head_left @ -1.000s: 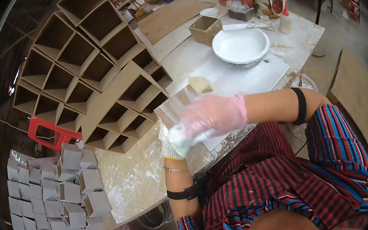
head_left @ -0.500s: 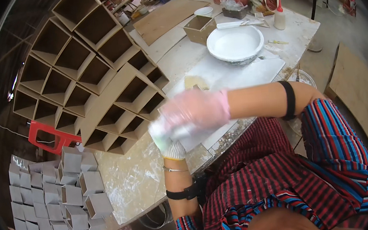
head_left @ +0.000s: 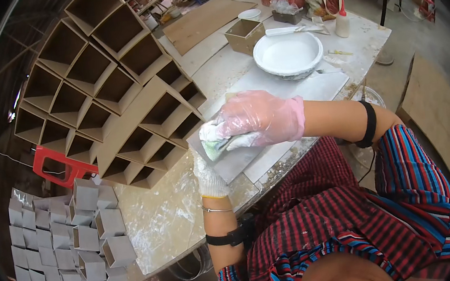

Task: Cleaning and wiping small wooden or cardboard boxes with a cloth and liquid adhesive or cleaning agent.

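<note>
Mid-wipe, seemingly: right hand (head_left: pixel 260 118), fingers clamped on a pale sponge (head_left: pixel 215 144), presses it on the grey panel (head_left: pixel 232 159) that the left hand (head_left: pixel 208 177) grips beneath them; grey pieces (head_left: pixel 75 235) stacked left of the surface (head_left: pixel 173 218), white bowl (head_left: pixel 288 55) beyond.

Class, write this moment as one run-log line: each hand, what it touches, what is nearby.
right hand: presses sponge on grey panel | left hand: holds panel edge | nearby: white bowl, box rack

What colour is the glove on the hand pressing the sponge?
Translucent pink, on the right hand; the sponge looks pale green-white. Head view shows it.
</note>
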Demonstrator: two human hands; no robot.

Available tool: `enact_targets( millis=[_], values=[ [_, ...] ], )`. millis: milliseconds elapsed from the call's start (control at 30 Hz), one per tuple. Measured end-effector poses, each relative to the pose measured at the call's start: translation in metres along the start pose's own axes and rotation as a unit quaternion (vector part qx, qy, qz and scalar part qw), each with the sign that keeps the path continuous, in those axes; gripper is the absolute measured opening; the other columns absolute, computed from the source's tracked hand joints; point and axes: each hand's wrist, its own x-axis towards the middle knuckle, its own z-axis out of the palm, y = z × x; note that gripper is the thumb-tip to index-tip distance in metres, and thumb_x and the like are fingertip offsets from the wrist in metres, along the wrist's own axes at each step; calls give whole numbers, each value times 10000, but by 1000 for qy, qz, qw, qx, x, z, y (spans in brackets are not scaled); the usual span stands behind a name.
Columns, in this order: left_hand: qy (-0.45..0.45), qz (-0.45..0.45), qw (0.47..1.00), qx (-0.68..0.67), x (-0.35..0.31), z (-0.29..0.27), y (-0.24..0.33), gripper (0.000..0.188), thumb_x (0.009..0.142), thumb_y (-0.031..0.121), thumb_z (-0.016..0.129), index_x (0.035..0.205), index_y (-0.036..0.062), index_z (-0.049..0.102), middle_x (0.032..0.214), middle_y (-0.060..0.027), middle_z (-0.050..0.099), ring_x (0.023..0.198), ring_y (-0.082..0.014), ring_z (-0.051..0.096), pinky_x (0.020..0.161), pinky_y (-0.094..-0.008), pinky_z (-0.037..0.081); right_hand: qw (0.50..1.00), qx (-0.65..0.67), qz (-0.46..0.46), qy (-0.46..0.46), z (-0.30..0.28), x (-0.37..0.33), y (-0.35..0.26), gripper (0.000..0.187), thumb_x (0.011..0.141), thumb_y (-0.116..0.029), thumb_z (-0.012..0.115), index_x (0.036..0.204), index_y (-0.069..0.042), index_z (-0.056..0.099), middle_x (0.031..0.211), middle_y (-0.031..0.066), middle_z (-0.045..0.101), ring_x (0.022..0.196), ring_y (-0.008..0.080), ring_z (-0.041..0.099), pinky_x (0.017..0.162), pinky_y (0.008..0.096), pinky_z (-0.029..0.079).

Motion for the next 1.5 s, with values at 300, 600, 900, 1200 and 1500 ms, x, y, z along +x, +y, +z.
enact_targets(
  millis=[300,600,900,1200,1500],
  values=[
    [25,-86,950,-298,-24,-1,-6,448,979,343,412,1319,52,428,1278,-104,533,1138,-252,529,970,-369,446,988,8,149,36,8,22,33,305,814,-252,675,1106,-173,636,924,80,600,874,284,602,754,369,487],
    [47,96,844,525,-11,-18,-8,435,905,225,518,1288,32,445,1255,-168,518,1145,-298,498,940,-382,429,996,14,91,-8,8,-9,14,336,802,-231,692,1133,-199,644,968,60,627,894,249,612,763,369,496],
    [90,-60,952,-287,-23,-57,-28,508,993,415,346,1350,57,396,1348,-111,461,1234,-256,433,1072,-371,314,986,22,152,56,-3,-12,28,285,826,-239,681,1093,-148,643,956,89,639,911,273,613,761,375,495],
    [25,10,849,528,-26,-17,-9,491,965,316,412,1374,49,360,1330,-130,461,1231,-274,433,1059,-372,324,981,-16,154,121,9,-11,58,357,800,-179,707,1145,-152,621,940,93,633,846,280,624,714,354,513],
    [-63,-39,951,-300,-23,-40,-31,488,984,338,398,1378,53,360,1371,-109,432,1251,-230,409,1057,-375,343,970,101,208,75,11,-17,50,360,815,-193,701,1164,-143,629,1042,85,640,942,246,626,834,307,500]
  ],
)
